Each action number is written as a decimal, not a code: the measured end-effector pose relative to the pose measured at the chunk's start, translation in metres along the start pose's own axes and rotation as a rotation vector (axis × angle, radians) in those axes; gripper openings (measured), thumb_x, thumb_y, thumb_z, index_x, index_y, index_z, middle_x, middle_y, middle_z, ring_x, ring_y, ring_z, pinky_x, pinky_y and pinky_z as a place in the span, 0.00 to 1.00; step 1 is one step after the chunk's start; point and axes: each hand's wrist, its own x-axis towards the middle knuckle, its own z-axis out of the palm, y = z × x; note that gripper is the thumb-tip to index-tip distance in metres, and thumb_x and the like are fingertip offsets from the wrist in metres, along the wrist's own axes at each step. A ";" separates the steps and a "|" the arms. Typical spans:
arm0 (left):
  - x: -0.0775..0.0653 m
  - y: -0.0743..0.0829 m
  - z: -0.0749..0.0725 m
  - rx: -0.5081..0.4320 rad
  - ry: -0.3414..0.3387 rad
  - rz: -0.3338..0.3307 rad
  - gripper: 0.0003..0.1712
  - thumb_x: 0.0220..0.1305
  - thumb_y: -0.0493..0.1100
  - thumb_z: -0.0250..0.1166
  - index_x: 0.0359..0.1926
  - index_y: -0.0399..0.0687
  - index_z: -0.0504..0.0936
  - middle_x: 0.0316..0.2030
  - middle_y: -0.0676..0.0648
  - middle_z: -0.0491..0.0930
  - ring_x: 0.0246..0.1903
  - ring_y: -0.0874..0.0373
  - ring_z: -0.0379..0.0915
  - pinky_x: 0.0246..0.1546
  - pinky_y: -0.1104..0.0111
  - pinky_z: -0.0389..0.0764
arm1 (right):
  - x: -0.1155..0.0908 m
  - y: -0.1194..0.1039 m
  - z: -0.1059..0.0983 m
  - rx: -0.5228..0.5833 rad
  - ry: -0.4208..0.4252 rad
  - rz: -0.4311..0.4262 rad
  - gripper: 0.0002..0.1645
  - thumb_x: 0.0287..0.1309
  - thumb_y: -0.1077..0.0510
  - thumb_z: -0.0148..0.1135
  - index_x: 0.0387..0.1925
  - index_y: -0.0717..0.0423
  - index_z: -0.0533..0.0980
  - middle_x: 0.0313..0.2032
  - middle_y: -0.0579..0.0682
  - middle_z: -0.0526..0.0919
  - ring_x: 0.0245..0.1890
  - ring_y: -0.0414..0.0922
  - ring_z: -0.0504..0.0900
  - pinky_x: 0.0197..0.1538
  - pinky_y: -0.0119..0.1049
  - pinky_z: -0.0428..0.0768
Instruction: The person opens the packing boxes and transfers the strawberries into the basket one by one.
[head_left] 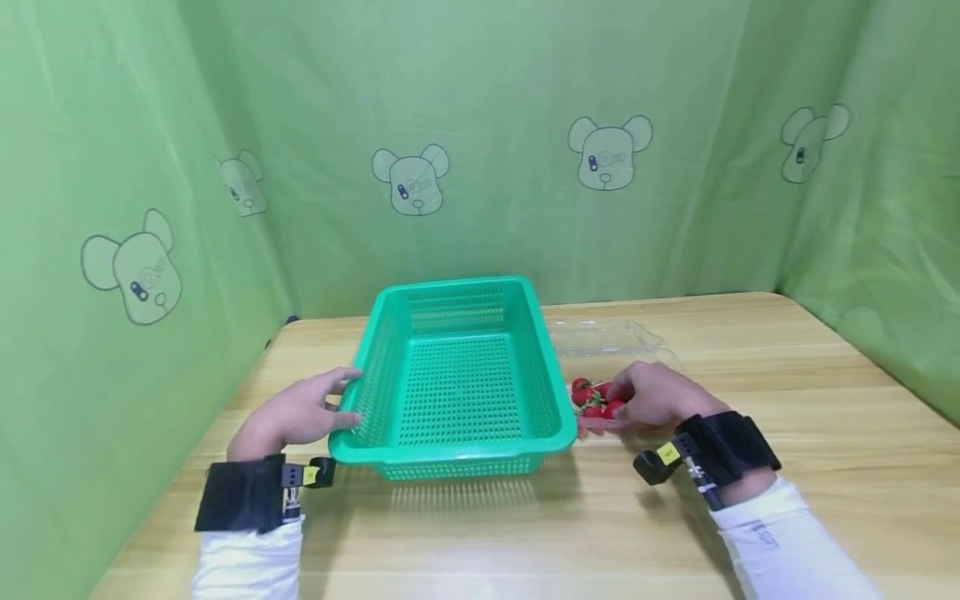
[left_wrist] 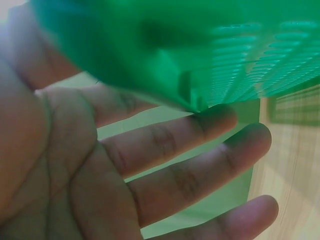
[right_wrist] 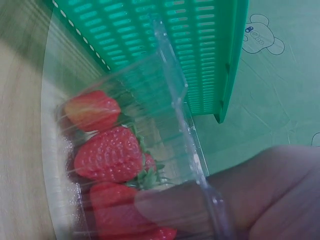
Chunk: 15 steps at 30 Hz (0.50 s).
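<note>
While the wooden table (head_left: 787, 367) is holding everything up, its flat top is giving round things room to roll. On it, the big green basket (head_left: 457, 392) is sitting like the middle of a clock, and a clear plastic box (right_wrist: 179, 105) is lying just beside it, toward four o'clock. Being so close, they could be bumping if either one slides. The box is looking thin and light, so a hard pull could be tipping it. At nine o'clock the left hand (head_left: 300, 408) is resting on the basket's rim, its fingers spread wide and its thumb lying over the edge. That hold is looking loose, so a shove could be making the basket slip. At three o'clock the right hand (head_left: 663, 396) is reaching into the box, its grip narrow, pinching one strawberry (right_wrist: 115, 215); nobody can tell how hard it is squeezing. Too much squeezing could be squashing the soft fruit, and too little could be letting it drop. More strawberries (right_wrist: 110, 155) are lying close by, toward ten o'clock from it, and their leaves (right_wrist: 147, 177) could be catching.
</note>
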 end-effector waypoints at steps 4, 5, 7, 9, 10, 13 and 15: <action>0.000 -0.001 -0.001 0.006 0.004 -0.003 0.39 0.62 0.42 0.63 0.69 0.37 0.57 0.62 0.25 0.65 0.57 0.34 0.67 0.53 0.45 0.73 | 0.001 -0.002 0.001 -0.013 0.010 0.000 0.16 0.43 0.65 0.65 0.39 0.57 0.82 0.34 0.51 0.83 0.33 0.49 0.75 0.38 0.43 0.73; 0.000 -0.001 -0.001 0.007 0.004 -0.002 0.39 0.62 0.42 0.63 0.69 0.37 0.57 0.62 0.25 0.65 0.57 0.34 0.67 0.53 0.44 0.73 | 0.002 -0.002 0.001 -0.011 0.010 0.003 0.16 0.43 0.66 0.65 0.39 0.57 0.82 0.34 0.51 0.83 0.33 0.49 0.75 0.37 0.43 0.73; 0.000 -0.001 -0.001 0.011 0.007 0.002 0.39 0.62 0.42 0.63 0.69 0.37 0.57 0.62 0.25 0.65 0.57 0.33 0.66 0.53 0.44 0.72 | 0.002 -0.002 0.002 -0.006 0.011 0.016 0.16 0.43 0.67 0.64 0.39 0.57 0.82 0.34 0.51 0.83 0.32 0.49 0.75 0.37 0.42 0.73; 0.000 -0.001 -0.001 0.014 0.007 0.006 0.38 0.62 0.42 0.63 0.68 0.36 0.57 0.62 0.25 0.65 0.58 0.32 0.65 0.54 0.43 0.72 | 0.002 -0.002 0.002 0.005 0.012 0.028 0.15 0.44 0.67 0.64 0.38 0.57 0.82 0.33 0.51 0.82 0.32 0.49 0.75 0.35 0.41 0.73; 0.000 0.000 -0.001 0.015 0.005 0.009 0.38 0.62 0.42 0.63 0.68 0.36 0.57 0.61 0.24 0.65 0.58 0.32 0.64 0.54 0.43 0.72 | 0.001 -0.002 0.002 0.013 0.011 0.035 0.15 0.44 0.67 0.64 0.38 0.58 0.82 0.33 0.51 0.82 0.31 0.49 0.75 0.34 0.40 0.73; -0.001 0.000 0.000 0.004 0.005 -0.002 0.38 0.62 0.41 0.63 0.69 0.37 0.57 0.62 0.25 0.64 0.59 0.32 0.64 0.54 0.43 0.71 | 0.000 -0.002 0.002 0.023 0.011 0.047 0.14 0.45 0.66 0.64 0.38 0.59 0.81 0.33 0.52 0.81 0.29 0.48 0.75 0.31 0.38 0.73; -0.001 0.001 0.000 0.001 0.001 0.002 0.38 0.62 0.41 0.63 0.68 0.37 0.57 0.62 0.25 0.64 0.59 0.32 0.64 0.54 0.43 0.72 | -0.001 -0.002 0.001 0.026 0.012 0.054 0.14 0.47 0.66 0.64 0.40 0.60 0.80 0.34 0.53 0.81 0.29 0.47 0.74 0.30 0.38 0.73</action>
